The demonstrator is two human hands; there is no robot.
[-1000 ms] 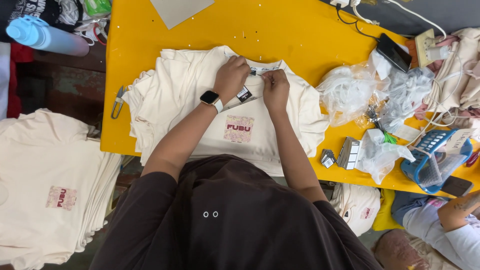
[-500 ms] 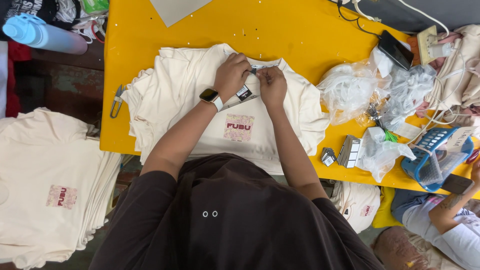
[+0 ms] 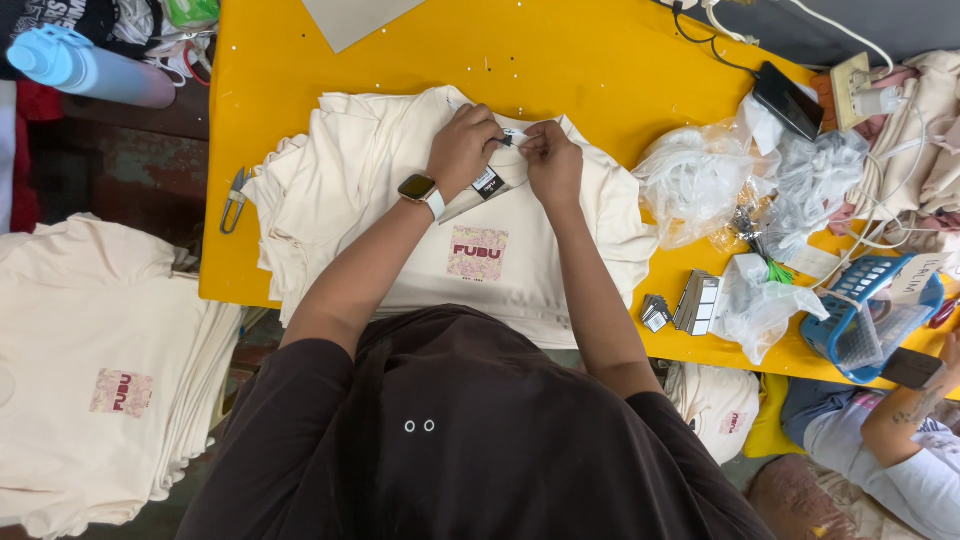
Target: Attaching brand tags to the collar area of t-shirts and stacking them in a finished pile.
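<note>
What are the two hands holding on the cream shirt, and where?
Both hands, left hand and right hand, pinch the neckline of the cream cotton T-shirt.

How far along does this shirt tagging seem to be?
Possibly done: a stack of cream T-shirts lies on the left, away from the table; tags there cannot be made out. In hand: the left hand and right hand meet at the collar of the top cream T-shirt on the yellow table, with a small dark hang tag beside them. Left: the folded shirts under it.
</note>
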